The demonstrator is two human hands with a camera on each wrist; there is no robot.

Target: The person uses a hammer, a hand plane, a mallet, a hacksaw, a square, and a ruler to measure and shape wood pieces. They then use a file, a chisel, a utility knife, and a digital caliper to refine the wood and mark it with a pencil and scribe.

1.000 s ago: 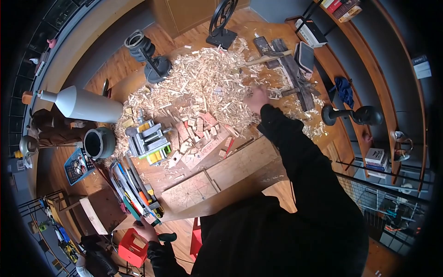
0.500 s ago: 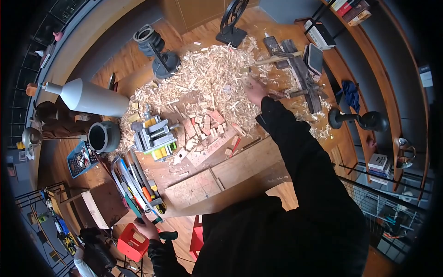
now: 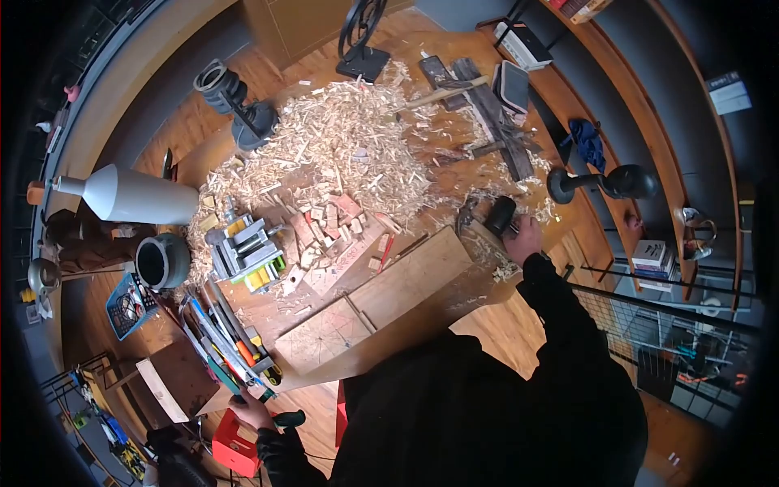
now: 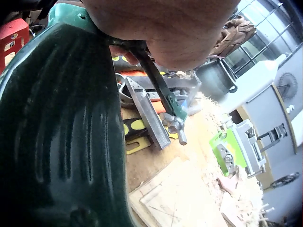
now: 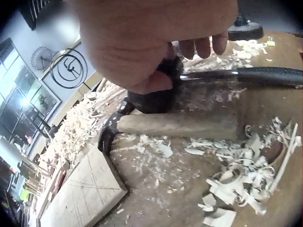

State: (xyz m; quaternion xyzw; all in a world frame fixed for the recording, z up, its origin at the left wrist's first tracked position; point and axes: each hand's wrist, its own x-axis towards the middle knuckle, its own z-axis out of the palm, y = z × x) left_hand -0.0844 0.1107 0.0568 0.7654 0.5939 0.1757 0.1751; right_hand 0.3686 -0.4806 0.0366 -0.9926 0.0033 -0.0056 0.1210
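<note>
My left hand (image 3: 253,408) grips a green-handled hacksaw (image 4: 61,118) at the front left corner of the table. Its ridged handle fills the left of the left wrist view, and a wing nut sits at the far end of its bar. By the right edge, my right hand (image 3: 523,238) holds a black mallet (image 3: 500,215) close to its head, the thumb pressed on it. The mallet's shiny black handle (image 5: 265,75) runs off to the right in the right wrist view. Just beside it lies a claw hammer with a wooden handle (image 5: 180,125).
Wood shavings (image 3: 349,130) heap over the table's middle. A grey vise (image 3: 243,252), wood blocks (image 3: 329,227) and a long board (image 3: 406,284) lie nearer. Saws and files (image 3: 223,333) line the left corner. A black dumbbell-shaped stand (image 3: 600,185) and a white bottle-shaped vessel (image 3: 138,195) flank the table.
My right hand has come from the shavings in the table's middle to the near right edge and taken hold of the mallet. The left hand keeps its grip on the hacksaw.
</note>
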